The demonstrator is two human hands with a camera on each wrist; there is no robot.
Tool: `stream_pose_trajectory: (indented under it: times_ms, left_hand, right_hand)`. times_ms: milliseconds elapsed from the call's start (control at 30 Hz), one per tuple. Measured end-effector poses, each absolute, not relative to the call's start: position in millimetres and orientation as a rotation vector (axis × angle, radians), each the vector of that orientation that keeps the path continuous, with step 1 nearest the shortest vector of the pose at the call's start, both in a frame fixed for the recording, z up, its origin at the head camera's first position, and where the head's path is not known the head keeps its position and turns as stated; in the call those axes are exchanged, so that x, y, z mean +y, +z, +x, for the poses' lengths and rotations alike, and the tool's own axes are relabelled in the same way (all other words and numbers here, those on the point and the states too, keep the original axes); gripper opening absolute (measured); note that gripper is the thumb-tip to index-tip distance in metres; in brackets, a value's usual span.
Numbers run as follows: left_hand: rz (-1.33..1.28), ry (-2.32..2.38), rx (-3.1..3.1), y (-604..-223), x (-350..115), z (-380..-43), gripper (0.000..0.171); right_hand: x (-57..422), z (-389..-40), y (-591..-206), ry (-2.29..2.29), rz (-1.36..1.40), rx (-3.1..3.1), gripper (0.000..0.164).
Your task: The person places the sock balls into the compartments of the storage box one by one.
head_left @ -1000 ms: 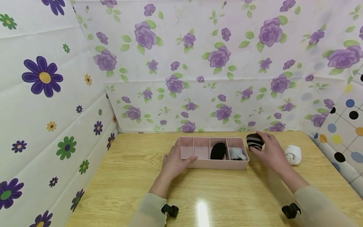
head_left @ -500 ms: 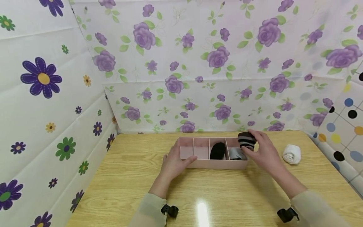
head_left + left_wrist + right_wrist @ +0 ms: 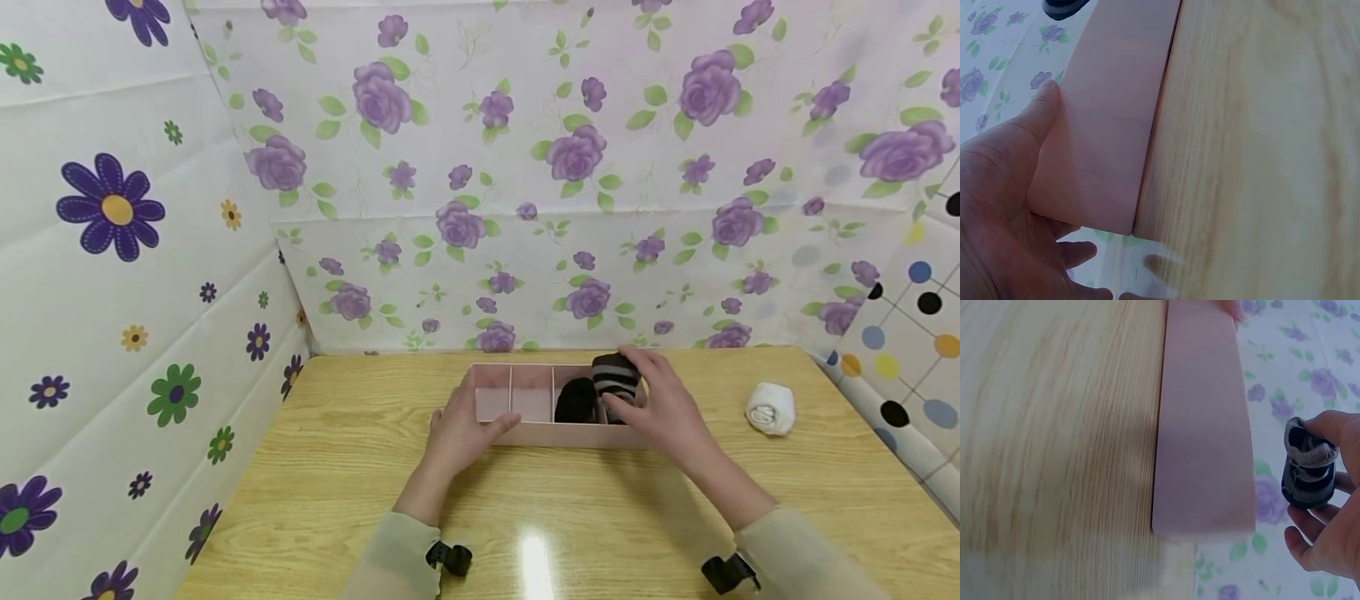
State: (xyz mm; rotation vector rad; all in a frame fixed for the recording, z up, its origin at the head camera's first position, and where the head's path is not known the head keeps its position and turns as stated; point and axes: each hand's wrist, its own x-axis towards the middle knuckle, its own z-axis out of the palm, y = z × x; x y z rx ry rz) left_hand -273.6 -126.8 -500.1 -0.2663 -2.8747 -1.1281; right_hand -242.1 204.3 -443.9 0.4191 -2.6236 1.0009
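Observation:
A pink box (image 3: 525, 434) with a row of compartments stands on the table. My left hand (image 3: 459, 425) holds its left end, thumb over the front rim and fingers round the end wall; some fingers stand free in the left wrist view. My right hand (image 3: 663, 408) pinches a rolled striped sock (image 3: 617, 377), dark with grey bands, between thumb and fingers over the box's right part. Its rolled opening shows in the right wrist view. A black sock (image 3: 575, 401) lies in the compartment left of it. The right hand and striped sock cover the rightmost compartment.
A rolled white sock (image 3: 770, 409) lies on the wooden table (image 3: 360, 492), right of the box. Flowered cloth (image 3: 420, 275) rises behind the table, with daisy-patterned cloth (image 3: 187, 308) on the left and dotted cloth (image 3: 915, 350) on the right.
My right hand has carried the striped sock leftward, from beside the box to above its right part. The grey sock in the rightmost compartment is now covered. The left hand has stayed put.

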Motion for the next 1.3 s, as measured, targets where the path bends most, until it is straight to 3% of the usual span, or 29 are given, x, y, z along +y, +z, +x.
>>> stream_pose_trajectory:
  times_ms: [1300]
  left_hand:
    - [-0.306, -1.144, -2.861, -497.9, -128.6, -271.2, 0.121]
  right_hand:
    - [117.4, -274.4, -469.9, 1.261, 0.484, -2.647, 0.078]
